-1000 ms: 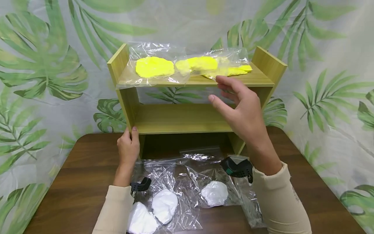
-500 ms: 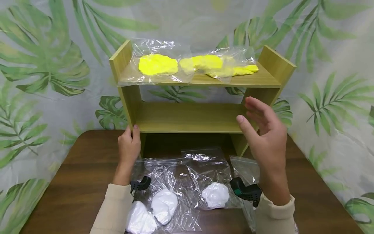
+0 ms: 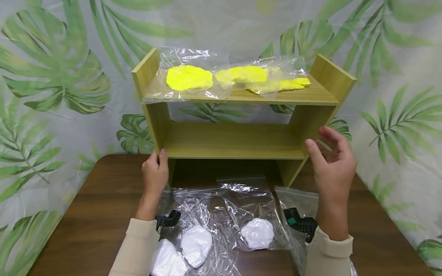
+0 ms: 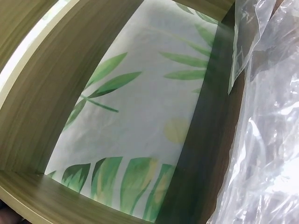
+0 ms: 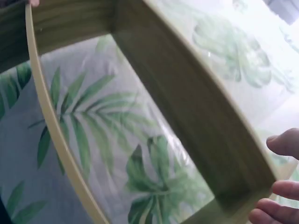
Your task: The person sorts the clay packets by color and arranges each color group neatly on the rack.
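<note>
Leafy backdrop (image 3: 58, 65); right hand (image 3: 334, 168) now lower.

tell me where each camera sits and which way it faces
Head: worn on the head, facing forward and down at the wooden shelf; left hand, right hand and sleeves show.
Left wrist: worn there, facing through the shelf, clear plastic bag right; lower-left dark patch, possibly skin.
Right wrist: worn there, facing through the shelf; fingers right, fingertip top left.
Wrist views share: shelf, leaf-print backdrop.

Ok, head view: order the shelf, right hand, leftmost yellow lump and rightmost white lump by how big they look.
Shelf
Right hand
Leftmost yellow lump and rightmost white lump: too alike to rank
</note>
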Motion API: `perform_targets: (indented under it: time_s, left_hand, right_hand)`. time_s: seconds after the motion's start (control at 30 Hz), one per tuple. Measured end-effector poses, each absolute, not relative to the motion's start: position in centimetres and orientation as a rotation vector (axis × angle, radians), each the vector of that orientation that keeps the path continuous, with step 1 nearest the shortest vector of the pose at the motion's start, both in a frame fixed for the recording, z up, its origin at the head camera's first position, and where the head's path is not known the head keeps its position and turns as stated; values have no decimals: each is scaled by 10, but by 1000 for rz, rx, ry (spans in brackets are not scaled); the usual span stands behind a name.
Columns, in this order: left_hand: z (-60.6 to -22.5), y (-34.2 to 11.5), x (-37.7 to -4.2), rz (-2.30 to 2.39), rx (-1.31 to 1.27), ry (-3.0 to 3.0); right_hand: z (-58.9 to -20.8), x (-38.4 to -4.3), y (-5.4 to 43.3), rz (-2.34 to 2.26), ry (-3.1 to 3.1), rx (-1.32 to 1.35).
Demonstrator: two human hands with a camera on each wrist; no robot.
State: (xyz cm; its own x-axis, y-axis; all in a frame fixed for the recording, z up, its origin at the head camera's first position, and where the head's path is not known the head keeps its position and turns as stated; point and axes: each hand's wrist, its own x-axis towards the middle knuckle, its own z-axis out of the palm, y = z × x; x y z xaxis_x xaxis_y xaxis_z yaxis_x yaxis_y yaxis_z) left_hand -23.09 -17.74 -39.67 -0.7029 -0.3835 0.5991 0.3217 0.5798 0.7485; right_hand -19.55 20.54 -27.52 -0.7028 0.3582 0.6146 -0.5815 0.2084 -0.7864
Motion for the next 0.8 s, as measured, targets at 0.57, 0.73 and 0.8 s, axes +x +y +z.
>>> perform_targets:
  time_s: [0.57,0.73,0.8]
  left_hand:
    - [-397,-177,-232,-1162,42,-2035]
    - [-397,-178,-232,-1166,41,-2036]
    - [-396,-178,-231,-1169,40,-2033]
  right_hand:
    - [-311,-236,236,1670,-1990,-92]
    - [-320,-243,241,1661,-2122,-134]
    - [-325,-245,241,1685,-2132,-142]
